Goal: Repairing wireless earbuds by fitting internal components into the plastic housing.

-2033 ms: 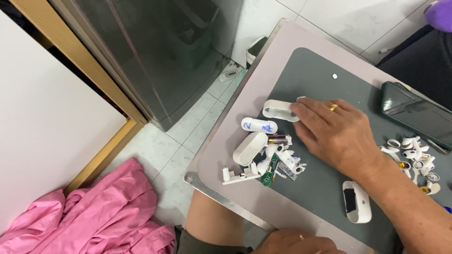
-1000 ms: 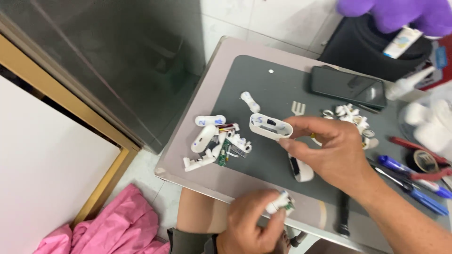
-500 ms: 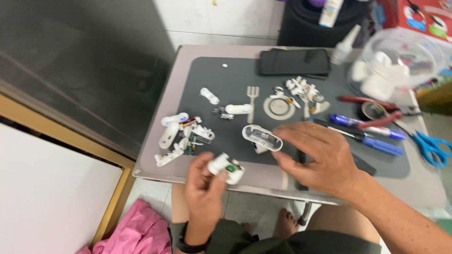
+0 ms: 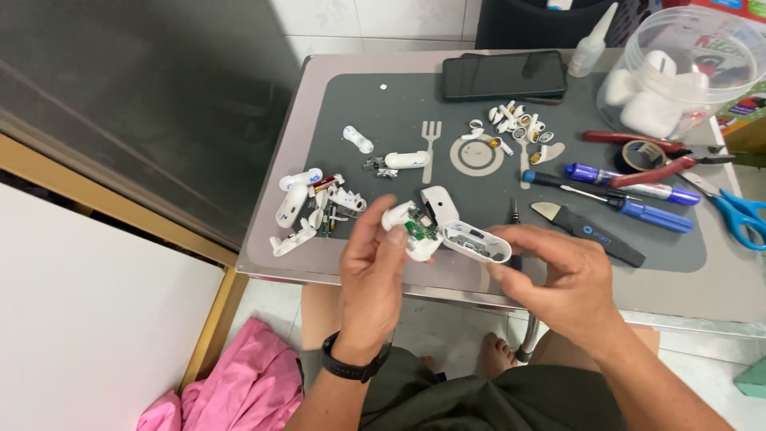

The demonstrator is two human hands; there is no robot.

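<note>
Head view: left hand [image 4: 373, 267] closed around a small white plastic shell with a green circuit board [image 4: 413, 230] showing inside, held above the near edge of the grey mat [image 4: 383, 120]; right hand [image 4: 562, 275] pinching an open white oval case half [image 4: 475, 241] by its near end, touching or almost touching the board piece; both held in the air over the table edge, above the lap.

Risks, judged from this: a slip of either grip and the part dropping past the table edge to the tiled floor [image 4: 710, 367], since nothing lies beneath; too much squeeze from the left thumb and the exposed board bending or tearing from the shell; a sideways sweep of the left wrist and the heap of loose white fragments [image 4: 311, 209] scattered off the mat; a careless reach rightwards and the black-handled pry tool [image 4: 590, 231] or blue screwdriver [image 4: 630, 209] knocked; tiny parts easily lost among the white bits [image 4: 515, 124] near the mat's printed plate.
</note>
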